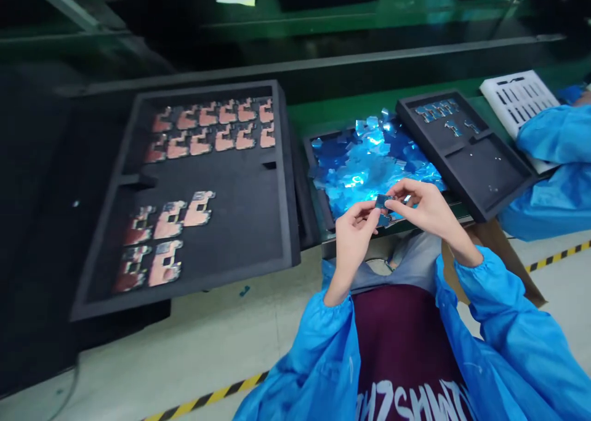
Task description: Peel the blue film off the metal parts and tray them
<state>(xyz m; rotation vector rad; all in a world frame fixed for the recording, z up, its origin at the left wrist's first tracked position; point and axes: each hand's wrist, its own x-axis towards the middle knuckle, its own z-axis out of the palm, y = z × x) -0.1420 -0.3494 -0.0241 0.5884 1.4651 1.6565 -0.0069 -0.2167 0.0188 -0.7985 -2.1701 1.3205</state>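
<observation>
1. The left hand (353,236) is pinching the small flat part (382,202) between thumb and fingers, the fingers curling inward.
2. The right hand (422,208) is gripping the same part from the other side, thumb and forefinger closing on its edge.
3. The part, dark and thin with a bluish sheen, is sitting between the fingertips, above the near edge of the film pile; its finer outline is blurring.
4. Below the hands, the film pile (369,162) is spreading in glossy, crinkled blue squares and scraps, catching the light in white glints.
5. To the left, a large black tray (235,224), matte and deep-rimmed, is holding notched, copper-toned pieces (225,136) in rows, their jagged outlines lying flat.
6. To the right, a smaller black tray (480,168) is lying at a slant, carrying irregular bluish pieces (431,110) in its far compartment.
7. Beyond it, a white slotted tray (519,95) is lying beside a co-worker's sleeve (549,135), whose smooth blue fabric is bunching in folds.
</observation>
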